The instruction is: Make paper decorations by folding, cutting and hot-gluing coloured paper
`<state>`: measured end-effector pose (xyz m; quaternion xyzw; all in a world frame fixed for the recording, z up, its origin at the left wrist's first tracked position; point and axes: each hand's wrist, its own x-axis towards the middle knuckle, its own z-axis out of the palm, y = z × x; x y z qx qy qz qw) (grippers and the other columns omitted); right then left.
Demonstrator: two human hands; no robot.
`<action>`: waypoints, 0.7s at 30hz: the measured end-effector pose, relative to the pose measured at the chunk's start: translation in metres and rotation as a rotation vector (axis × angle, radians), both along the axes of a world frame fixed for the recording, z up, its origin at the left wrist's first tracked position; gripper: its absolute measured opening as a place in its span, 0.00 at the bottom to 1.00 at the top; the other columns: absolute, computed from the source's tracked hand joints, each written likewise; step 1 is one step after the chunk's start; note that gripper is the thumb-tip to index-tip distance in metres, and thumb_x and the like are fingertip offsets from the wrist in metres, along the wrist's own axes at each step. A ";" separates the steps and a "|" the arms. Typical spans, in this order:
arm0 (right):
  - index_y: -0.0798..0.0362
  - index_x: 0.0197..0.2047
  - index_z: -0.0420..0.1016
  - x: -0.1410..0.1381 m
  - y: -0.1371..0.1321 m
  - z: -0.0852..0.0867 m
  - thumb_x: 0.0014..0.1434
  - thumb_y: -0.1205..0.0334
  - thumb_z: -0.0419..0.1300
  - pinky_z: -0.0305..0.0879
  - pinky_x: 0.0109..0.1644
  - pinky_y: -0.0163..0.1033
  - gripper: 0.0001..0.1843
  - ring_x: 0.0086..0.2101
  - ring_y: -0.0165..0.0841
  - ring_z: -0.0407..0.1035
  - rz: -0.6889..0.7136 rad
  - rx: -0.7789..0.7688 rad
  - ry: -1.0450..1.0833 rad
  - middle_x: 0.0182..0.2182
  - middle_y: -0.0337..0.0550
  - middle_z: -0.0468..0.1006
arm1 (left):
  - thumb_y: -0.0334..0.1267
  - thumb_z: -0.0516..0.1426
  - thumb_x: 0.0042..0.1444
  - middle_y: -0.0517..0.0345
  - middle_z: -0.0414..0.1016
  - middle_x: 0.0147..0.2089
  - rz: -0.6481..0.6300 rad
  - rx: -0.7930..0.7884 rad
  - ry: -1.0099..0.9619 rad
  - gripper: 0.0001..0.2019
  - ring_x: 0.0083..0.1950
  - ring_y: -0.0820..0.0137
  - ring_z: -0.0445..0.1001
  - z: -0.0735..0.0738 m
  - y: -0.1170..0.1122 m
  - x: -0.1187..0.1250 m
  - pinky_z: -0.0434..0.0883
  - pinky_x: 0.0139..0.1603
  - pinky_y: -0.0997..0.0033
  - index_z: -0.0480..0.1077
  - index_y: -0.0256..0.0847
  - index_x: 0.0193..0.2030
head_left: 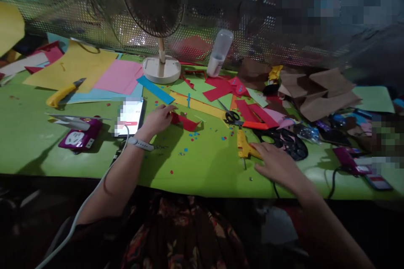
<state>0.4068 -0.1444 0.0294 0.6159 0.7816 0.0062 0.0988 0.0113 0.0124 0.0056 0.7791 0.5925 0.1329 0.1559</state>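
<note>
Through the head camera, I have a clear bottle leaning slightly at the back of the green surface; its lower part looks cloudier, but I can't tell what is in it. A crinkled clear packet lies to the right, its contents too blurred to name. My left hand has its fingertips at a red paper piece, which lies near the middle of the surface; I can't tell whether they pinch it. My right hand is open, thumb and fingers apart around the handle end of the yellow glue gun, just in front of the scissors; I can't tell whether there is contact. The left arm reaches in from lower left, palm down, a watch on its wrist beside a lit phone. The right arm slants in from lower right.
</note>
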 end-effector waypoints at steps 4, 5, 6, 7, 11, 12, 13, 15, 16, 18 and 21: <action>0.58 0.58 0.68 -0.010 0.001 -0.023 0.56 0.65 0.55 0.67 0.48 0.49 0.26 0.46 0.48 0.71 -0.059 0.134 -0.042 0.46 0.58 0.76 | 0.34 0.50 0.57 0.49 0.74 0.45 -0.021 0.020 -0.071 0.14 0.42 0.61 0.72 0.001 0.001 0.000 0.67 0.40 0.64 0.75 0.42 0.44; 0.58 0.60 0.66 -0.009 0.003 -0.026 0.56 0.66 0.55 0.67 0.48 0.49 0.27 0.46 0.48 0.71 -0.051 0.146 -0.023 0.46 0.58 0.76 | 0.35 0.50 0.57 0.49 0.74 0.43 -0.028 0.035 -0.103 0.13 0.40 0.62 0.71 0.001 0.000 -0.002 0.66 0.39 0.64 0.75 0.41 0.42; 0.58 0.62 0.64 -0.007 0.003 -0.026 0.55 0.67 0.55 0.67 0.48 0.49 0.30 0.46 0.48 0.71 -0.036 0.145 -0.003 0.46 0.58 0.76 | 0.36 0.50 0.56 0.50 0.74 0.40 -0.030 0.045 -0.141 0.12 0.39 0.62 0.70 0.001 -0.001 -0.004 0.65 0.38 0.64 0.74 0.41 0.41; 0.58 0.64 0.62 -0.004 0.003 -0.025 0.54 0.67 0.55 0.68 0.47 0.49 0.32 0.45 0.48 0.71 -0.019 0.133 0.014 0.46 0.57 0.76 | 0.36 0.50 0.56 0.52 0.74 0.38 -0.028 0.045 -0.181 0.11 0.37 0.63 0.70 0.002 -0.002 -0.006 0.65 0.37 0.65 0.74 0.41 0.39; 0.55 0.64 0.63 0.003 0.002 -0.005 0.55 0.62 0.57 0.69 0.49 0.50 0.33 0.47 0.48 0.71 0.056 0.061 0.146 0.48 0.55 0.75 | 0.37 0.51 0.53 0.56 0.72 0.32 0.008 -0.007 -0.370 0.10 0.35 0.65 0.68 0.006 -0.007 -0.012 0.65 0.37 0.64 0.73 0.41 0.34; 0.54 0.63 0.65 0.002 0.003 0.002 0.57 0.59 0.56 0.69 0.51 0.50 0.30 0.49 0.47 0.71 0.051 0.075 0.208 0.50 0.55 0.75 | 0.38 0.51 0.53 0.56 0.71 0.33 0.007 -0.016 -0.423 0.10 0.36 0.64 0.69 0.007 -0.009 -0.012 0.66 0.39 0.63 0.73 0.41 0.34; 0.53 0.62 0.67 0.000 0.006 0.007 0.60 0.56 0.55 0.68 0.53 0.50 0.28 0.50 0.47 0.71 0.025 0.112 0.270 0.51 0.54 0.75 | 0.38 0.51 0.53 0.55 0.71 0.34 -0.002 -0.019 -0.470 0.09 0.37 0.64 0.69 0.009 -0.010 -0.012 0.66 0.41 0.62 0.72 0.41 0.33; 0.53 0.58 0.70 -0.005 0.014 0.015 0.62 0.53 0.53 0.67 0.54 0.51 0.24 0.50 0.46 0.72 -0.051 0.203 0.355 0.50 0.53 0.76 | 0.38 0.52 0.52 0.54 0.70 0.36 -0.026 -0.009 -0.550 0.09 0.41 0.62 0.69 0.013 -0.014 -0.011 0.67 0.47 0.58 0.72 0.41 0.31; 0.53 0.56 0.72 -0.007 0.018 0.016 0.63 0.52 0.52 0.67 0.55 0.52 0.23 0.50 0.47 0.72 -0.085 0.246 0.372 0.49 0.52 0.77 | 0.38 0.52 0.52 0.53 0.70 0.38 -0.042 -0.002 -0.591 0.08 0.44 0.61 0.69 0.015 -0.015 -0.010 0.66 0.51 0.56 0.72 0.41 0.30; 0.52 0.53 0.75 -0.006 0.027 0.016 0.62 0.53 0.52 0.68 0.54 0.52 0.21 0.49 0.47 0.73 -0.135 0.300 0.394 0.47 0.52 0.79 | 0.38 0.54 0.50 0.52 0.70 0.43 -0.067 0.004 -0.703 0.07 0.49 0.60 0.69 0.018 -0.018 -0.010 0.64 0.57 0.55 0.71 0.40 0.29; 0.53 0.49 0.77 0.005 0.037 0.012 0.60 0.54 0.53 0.70 0.48 0.49 0.19 0.42 0.44 0.75 -0.198 0.311 0.445 0.42 0.50 0.81 | 0.37 0.54 0.49 0.54 0.73 0.39 -0.045 -0.064 -0.910 0.05 0.46 0.62 0.71 0.018 -0.018 -0.011 0.67 0.54 0.59 0.70 0.41 0.28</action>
